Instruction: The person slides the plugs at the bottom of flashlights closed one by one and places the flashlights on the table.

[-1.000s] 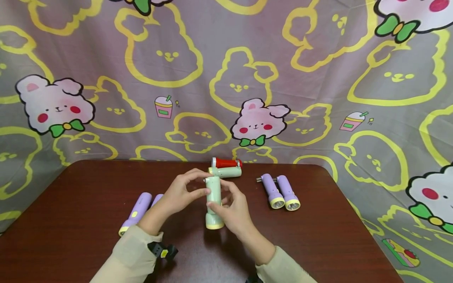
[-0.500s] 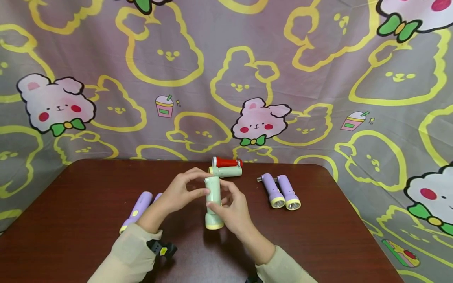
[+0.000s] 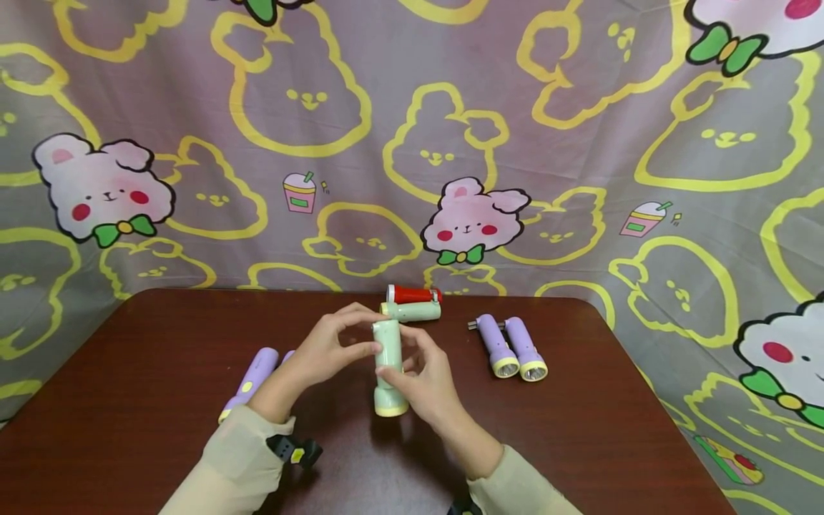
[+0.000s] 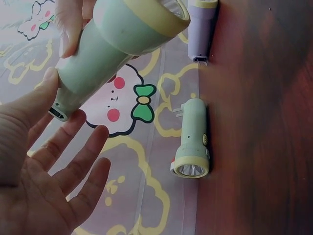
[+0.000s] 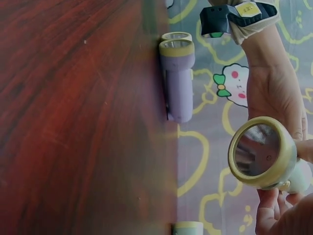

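Observation:
A pale green flashlight (image 3: 390, 400) with a yellow rim hangs over the middle of the table, lamp end down and tail end up. My right hand (image 3: 426, 378) grips its body between thumb and fingers. At the tail, my left hand (image 3: 327, 349) pinches the flashlight with thumb and index finger, a small metal tip showing beside them. In the left wrist view the other left fingers (image 4: 90, 152) spread away from the flashlight (image 4: 100, 54). The lamp face (image 5: 257, 149) shows its clear lens and reflector in the right wrist view.
Behind the hands, a red flashlight (image 3: 412, 295) and another green flashlight (image 3: 415, 312) lie side by side. Two purple flashlights (image 3: 496, 347) lie at the right, one with plug prongs (image 3: 473, 325) out. More purple flashlights (image 3: 256, 372) lie left, partly behind my left forearm. A patterned curtain (image 3: 360, 172) hangs behind the table.

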Demonstrator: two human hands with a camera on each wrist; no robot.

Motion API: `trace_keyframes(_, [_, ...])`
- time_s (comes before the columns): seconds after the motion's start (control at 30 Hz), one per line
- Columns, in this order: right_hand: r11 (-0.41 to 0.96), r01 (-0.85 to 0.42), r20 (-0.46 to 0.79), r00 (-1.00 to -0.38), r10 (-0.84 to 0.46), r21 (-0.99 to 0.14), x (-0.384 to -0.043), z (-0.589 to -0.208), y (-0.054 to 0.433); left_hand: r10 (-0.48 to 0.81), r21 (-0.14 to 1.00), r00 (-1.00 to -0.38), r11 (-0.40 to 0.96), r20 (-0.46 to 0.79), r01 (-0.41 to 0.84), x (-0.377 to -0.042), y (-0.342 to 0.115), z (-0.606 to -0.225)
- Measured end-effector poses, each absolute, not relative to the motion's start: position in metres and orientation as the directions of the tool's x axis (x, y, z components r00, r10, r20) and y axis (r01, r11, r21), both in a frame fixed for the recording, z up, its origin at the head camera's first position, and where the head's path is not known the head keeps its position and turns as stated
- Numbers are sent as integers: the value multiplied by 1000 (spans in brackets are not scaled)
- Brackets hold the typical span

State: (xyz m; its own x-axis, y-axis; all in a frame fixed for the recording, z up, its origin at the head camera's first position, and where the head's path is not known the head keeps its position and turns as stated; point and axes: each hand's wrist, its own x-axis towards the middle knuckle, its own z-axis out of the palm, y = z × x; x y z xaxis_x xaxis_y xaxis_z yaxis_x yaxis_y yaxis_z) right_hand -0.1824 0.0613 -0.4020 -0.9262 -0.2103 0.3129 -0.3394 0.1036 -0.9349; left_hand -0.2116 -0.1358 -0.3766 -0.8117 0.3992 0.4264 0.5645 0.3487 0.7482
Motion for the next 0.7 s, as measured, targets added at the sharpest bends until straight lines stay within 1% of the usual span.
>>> trace_keyframes(0.17, [83,-375,345,-906,-245,-923,-183,-398,64,388,739,-809,354,441,573,-211,-135,-373])
trace_keyframes(0.43, [31,-351,323,-890,-321,-936,-185,-398,69,389,733,-819,386,422,561,-208,-134,-370])
trace_keyframes(0.7, [-7,-329,307,-871,-383,-944,-185,-401,78,403,726,-811,383,425,571,-206,-134,-371])
